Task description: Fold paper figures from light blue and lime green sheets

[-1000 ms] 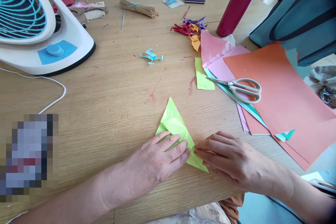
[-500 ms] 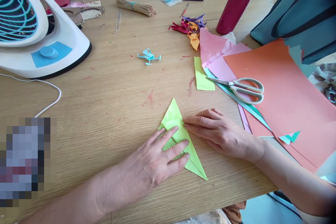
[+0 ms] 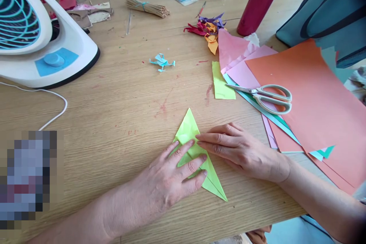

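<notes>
A lime-green sheet of origami paper (image 3: 187, 126), folded into a long pointed kite shape, lies on the wooden table (image 3: 114, 118). My left hand (image 3: 171, 171) is spread flat over its left and middle part, the fingertips pressing it down. From the right comes my right hand (image 3: 237, 146), its fingers held together and their tips on the paper's right edge, at a folded flap. The thumb of that hand is hidden underneath. Farther off sits a small light-blue folded paper figure (image 3: 162, 61).
Scissors (image 3: 257, 93) rest on coloured paper sheets (image 3: 309, 95) at right, beside a lime-green scrap (image 3: 223, 84). Folded paper pieces (image 3: 210, 30), a red bottle (image 3: 260, 4) and a bundle of sticks (image 3: 147, 6) stand or lie behind. A white fan (image 3: 65, 49) is at left.
My right fingertips have moved slightly left and down over the paper's edge, and the flap there looks flatter. My left hand stays nearly in place.
</notes>
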`<state>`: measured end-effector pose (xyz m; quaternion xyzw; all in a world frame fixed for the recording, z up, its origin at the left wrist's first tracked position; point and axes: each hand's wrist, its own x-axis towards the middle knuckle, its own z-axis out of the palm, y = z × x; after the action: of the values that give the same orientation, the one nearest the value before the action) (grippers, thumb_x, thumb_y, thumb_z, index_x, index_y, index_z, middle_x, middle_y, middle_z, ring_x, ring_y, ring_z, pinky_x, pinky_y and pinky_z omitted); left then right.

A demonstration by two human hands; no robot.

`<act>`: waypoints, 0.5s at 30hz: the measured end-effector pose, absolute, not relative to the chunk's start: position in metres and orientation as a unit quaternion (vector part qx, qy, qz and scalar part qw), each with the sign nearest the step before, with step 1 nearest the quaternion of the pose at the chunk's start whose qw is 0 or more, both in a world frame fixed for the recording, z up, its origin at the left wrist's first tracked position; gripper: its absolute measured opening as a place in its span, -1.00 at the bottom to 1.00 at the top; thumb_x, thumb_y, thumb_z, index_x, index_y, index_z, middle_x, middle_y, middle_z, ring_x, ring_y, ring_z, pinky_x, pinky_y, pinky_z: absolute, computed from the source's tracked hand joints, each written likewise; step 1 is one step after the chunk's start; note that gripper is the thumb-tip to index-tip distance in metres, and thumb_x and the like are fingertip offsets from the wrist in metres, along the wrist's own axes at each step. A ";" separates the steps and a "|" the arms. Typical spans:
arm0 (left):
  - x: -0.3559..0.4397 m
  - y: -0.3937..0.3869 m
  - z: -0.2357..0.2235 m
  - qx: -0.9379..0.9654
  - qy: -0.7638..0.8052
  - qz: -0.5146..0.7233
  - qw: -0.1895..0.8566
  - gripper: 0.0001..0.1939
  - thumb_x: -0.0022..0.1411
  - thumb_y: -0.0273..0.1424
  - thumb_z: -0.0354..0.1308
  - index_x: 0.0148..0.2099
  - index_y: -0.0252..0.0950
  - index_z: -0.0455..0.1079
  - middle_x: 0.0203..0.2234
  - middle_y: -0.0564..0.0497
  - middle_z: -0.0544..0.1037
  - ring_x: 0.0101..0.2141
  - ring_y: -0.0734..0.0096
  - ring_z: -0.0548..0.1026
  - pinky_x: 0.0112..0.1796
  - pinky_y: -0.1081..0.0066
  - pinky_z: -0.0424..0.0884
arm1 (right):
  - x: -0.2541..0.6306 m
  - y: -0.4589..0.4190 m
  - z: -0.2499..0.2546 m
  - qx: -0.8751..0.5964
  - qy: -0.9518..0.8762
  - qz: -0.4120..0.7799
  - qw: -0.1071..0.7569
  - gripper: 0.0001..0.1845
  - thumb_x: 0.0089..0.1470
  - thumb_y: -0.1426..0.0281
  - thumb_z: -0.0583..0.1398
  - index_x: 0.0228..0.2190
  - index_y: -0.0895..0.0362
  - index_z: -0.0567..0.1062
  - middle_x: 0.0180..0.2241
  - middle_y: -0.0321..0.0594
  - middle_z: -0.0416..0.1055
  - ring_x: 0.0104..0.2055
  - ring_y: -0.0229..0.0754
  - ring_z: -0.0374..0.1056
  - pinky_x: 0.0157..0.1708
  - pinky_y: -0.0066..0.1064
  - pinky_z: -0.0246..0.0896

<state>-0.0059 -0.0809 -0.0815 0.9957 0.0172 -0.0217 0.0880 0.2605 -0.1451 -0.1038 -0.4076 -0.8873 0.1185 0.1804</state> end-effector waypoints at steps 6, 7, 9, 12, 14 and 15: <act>-0.006 -0.081 -0.079 0.994 0.020 -0.021 0.101 -0.53 0.38 -0.54 -0.11 0.27 -0.18 0.26 0.31 -0.02 0.23 0.32 -0.15 0.03 0.16 -0.14 0.29 | 0.257 -0.146 -0.105 -0.430 -0.886 0.104 0.139 -0.54 0.32 0.45 0.01 0.20 0.22 0.33 0.24 -0.02 0.28 0.20 0.03 0.22 0.07 -0.06 0.17; -0.006 -0.081 -0.078 0.994 0.022 -0.022 0.103 -0.52 0.37 -0.55 -0.11 0.27 -0.18 0.26 0.31 -0.01 0.23 0.32 -0.16 0.02 0.16 -0.14 0.28 | 0.257 -0.146 -0.105 -0.430 -0.886 0.101 0.138 -0.54 0.32 0.46 0.01 0.20 0.23 0.33 0.24 -0.03 0.28 0.20 0.03 0.22 0.07 -0.06 0.17; -0.006 -0.082 -0.077 0.994 0.027 -0.023 0.102 -0.51 0.37 -0.56 -0.10 0.27 -0.17 0.26 0.31 0.00 0.22 0.33 -0.16 0.00 0.18 -0.15 0.26 | 0.257 -0.147 -0.105 -0.429 -0.888 0.096 0.139 -0.54 0.32 0.47 0.00 0.20 0.24 0.32 0.24 -0.03 0.28 0.20 0.02 0.22 0.06 -0.06 0.18; -0.006 -0.083 -0.077 0.994 0.033 -0.027 0.100 -0.50 0.36 -0.57 -0.11 0.28 -0.16 0.25 0.32 0.01 0.21 0.34 -0.15 -0.01 0.19 -0.16 0.23 | 0.256 -0.147 -0.105 -0.426 -0.888 0.091 0.145 -0.54 0.31 0.47 -0.01 0.20 0.23 0.32 0.22 -0.03 0.31 0.20 0.02 0.23 0.05 -0.06 0.19; -0.006 -0.083 -0.077 0.994 0.031 -0.028 0.101 -0.51 0.37 -0.56 -0.11 0.28 -0.17 0.25 0.32 0.01 0.21 0.34 -0.14 -0.01 0.20 -0.16 0.21 | 0.255 -0.147 -0.104 -0.429 -0.886 0.092 0.151 -0.55 0.31 0.47 0.00 0.19 0.21 0.34 0.21 -0.04 0.32 0.19 0.02 0.25 0.03 -0.07 0.20; -0.006 -0.083 -0.078 0.994 0.029 -0.030 0.103 -0.51 0.37 -0.56 -0.11 0.28 -0.17 0.25 0.32 0.00 0.20 0.34 -0.13 0.00 0.20 -0.16 0.20 | 0.255 -0.147 -0.104 -0.431 -0.884 0.093 0.154 -0.55 0.31 0.47 0.01 0.18 0.20 0.35 0.21 -0.04 0.33 0.18 0.02 0.26 0.02 -0.07 0.21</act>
<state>-0.0058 -0.0829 -0.0776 0.9938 0.0290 -0.0300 0.1026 0.2548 -0.1470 -0.1043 -0.4313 -0.8840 0.0933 0.1543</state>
